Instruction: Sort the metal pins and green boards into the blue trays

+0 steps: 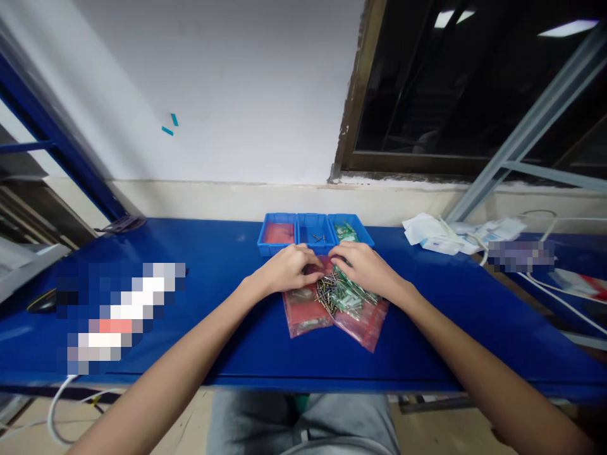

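Observation:
In the head view, a pile of small metal screws [327,296] lies on red-tinted plastic bags [310,314] in front of me. Beside the screws, a clear bag of green parts [348,296] rests on the right-hand red bag. My left hand [290,268] is over the upper left of the pile, fingers curled, thumb near the screws. From the other side, my right hand [364,265] bends its fingers over the top of the green parts' bag. Whatever the fingertips pinch is too small or hidden to make out.
Just behind my hands stands a blue three-section tray [279,251], holding a red bag, a few screws and green parts. White crumpled packets [434,235] and cables are at the right. A pixelated white object [137,303] lies left on the blue table [227,354].

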A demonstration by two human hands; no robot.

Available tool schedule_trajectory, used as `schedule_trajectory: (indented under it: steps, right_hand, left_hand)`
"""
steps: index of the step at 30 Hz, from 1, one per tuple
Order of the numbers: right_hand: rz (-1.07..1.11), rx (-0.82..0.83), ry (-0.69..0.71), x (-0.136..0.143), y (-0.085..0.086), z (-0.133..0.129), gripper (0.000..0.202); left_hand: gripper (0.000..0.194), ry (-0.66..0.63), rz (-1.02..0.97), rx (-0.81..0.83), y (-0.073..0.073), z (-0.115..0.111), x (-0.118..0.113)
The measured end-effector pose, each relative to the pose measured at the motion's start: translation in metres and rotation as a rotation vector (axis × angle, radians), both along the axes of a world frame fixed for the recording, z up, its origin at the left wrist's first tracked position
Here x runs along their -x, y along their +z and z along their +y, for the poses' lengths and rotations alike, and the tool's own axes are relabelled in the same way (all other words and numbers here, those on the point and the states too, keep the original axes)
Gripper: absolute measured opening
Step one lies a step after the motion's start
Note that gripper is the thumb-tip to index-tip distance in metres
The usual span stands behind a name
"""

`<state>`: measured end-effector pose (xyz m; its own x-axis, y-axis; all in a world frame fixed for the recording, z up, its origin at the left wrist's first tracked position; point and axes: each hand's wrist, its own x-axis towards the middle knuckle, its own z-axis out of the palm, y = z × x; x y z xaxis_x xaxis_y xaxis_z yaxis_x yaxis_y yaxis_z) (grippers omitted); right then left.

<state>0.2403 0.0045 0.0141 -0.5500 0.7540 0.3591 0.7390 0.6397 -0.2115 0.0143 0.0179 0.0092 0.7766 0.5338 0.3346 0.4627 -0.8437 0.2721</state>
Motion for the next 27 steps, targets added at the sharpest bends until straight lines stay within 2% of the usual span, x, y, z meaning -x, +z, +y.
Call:
schedule_trajectory:
  steps: [6, 17, 24, 27]
  right_hand:
    - [0.061, 0.044, -0.032, 0.005, 0.001, -0.003, 0.017]
    - [0.153, 0.063, 0.007, 0.001, 0.006, 0.002, 0.015]
    - [0.202, 0.078, -0.004, 0.006, 0.005, 0.0, 0.021]
    - [0.242, 0.1, -0.011, 0.007, 0.006, -0.002, 0.02]
  left_hand:
    - [0.024, -0.055, -0.025, -0.002, -0.012, 0.003, -0.005]
    - [0.021, -0.01, -0.055, -0.022, -0.017, 0.004, -0.008]
    - [0.027, 0.112, -0.016, -0.25, -0.011, -0.003, -0.006]
    - [0.024, 0.179, -0.049, -0.276, -0.01, -0.001, -0.002]
